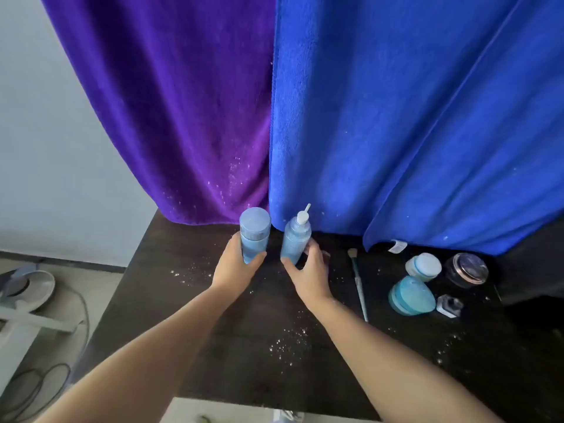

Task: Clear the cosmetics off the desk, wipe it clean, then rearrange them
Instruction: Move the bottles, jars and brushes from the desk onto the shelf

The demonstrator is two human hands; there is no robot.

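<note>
Dark desk (171, 300), dusted with white specks, viewed from above. Capped blue bottle (255, 232) grasped by left hand (236, 267), fingers curled round lower body. Pump-top blue bottle (295, 239) grasped by right hand (308, 270). Both bottles upright, near desk's rear edge, just apart. Makeup brush (357, 282) laid to right; beyond it, pale lidded jar (424, 266), teal jar (410, 296), dark glass jar (467, 270), small faceted bottle (450, 305). Purple towel (171, 117) and blue towel (396, 117) hung behind.

— What do I have on the dark wooden desk (171, 303)?

— At the back, the tall capped blue bottle (254, 233) stands left of the blue pump bottle (295, 241). Right of them lies the thin makeup brush (357, 282). Further right I see the small white-lidded jar (424, 266), the dark glass jar (467, 270) beside it, and the teal round jar (410, 296) in front.
</note>
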